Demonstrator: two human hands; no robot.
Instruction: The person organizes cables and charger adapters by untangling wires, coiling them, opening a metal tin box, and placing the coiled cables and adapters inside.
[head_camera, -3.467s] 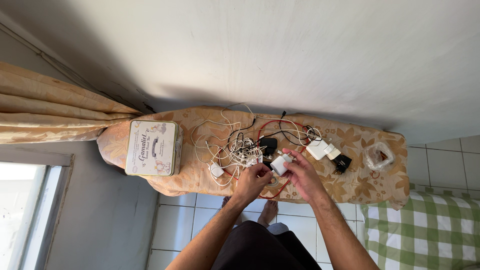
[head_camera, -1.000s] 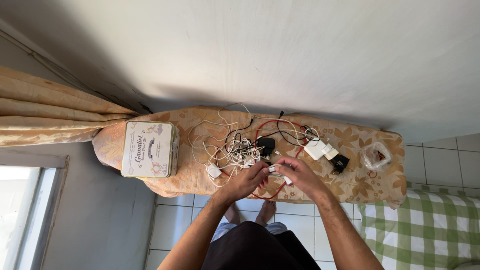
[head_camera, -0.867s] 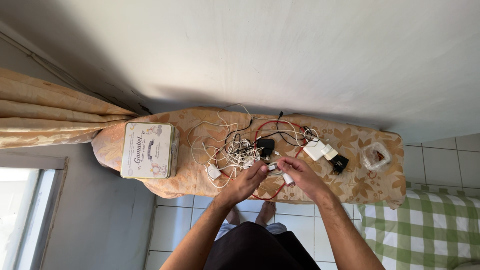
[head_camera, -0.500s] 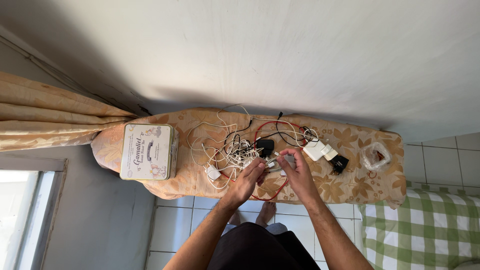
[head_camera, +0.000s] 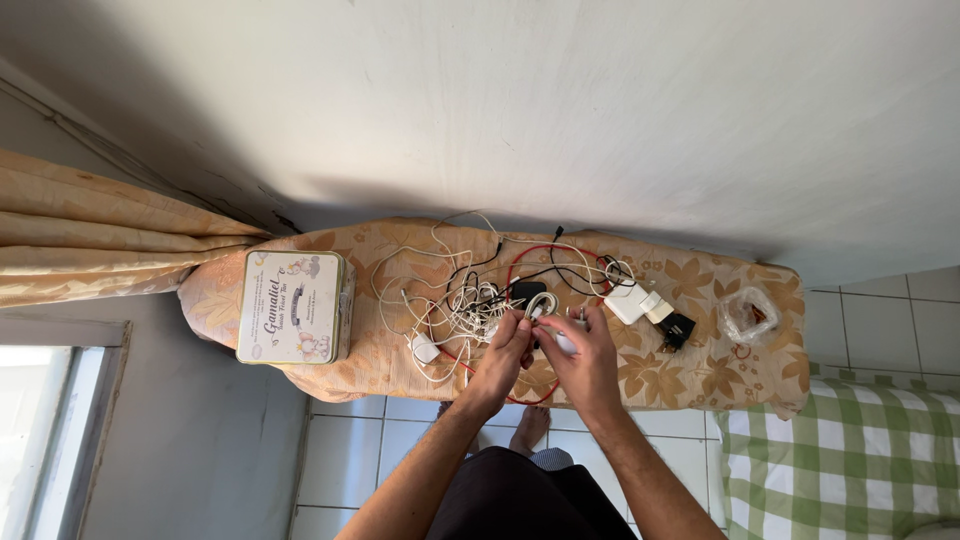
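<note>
Head view: floral-covered board (head_camera: 700, 375) against white wall (head_camera: 600, 110), tiled floor (head_camera: 360, 445) below.

**A printed tin and a clear bag at opposite ends of a cloth-covered desk**

A rectangular tin box (head_camera: 292, 306) with rounded corners sits at the left end of the desk (head_camera: 700, 385), which is draped in a peach, leaf-patterned cloth. The tin's lid faces up. It is pale cream with a thin darker border, dark lettering across the middle and small coloured drawings at its corners. Its side walls look dull olive.

Near the right end of the desk lies a small clear plastic bag (head_camera: 752, 312), crumpled and glossy, with something dark and reddish inside that is too small to make out. The two are well apart.
</note>
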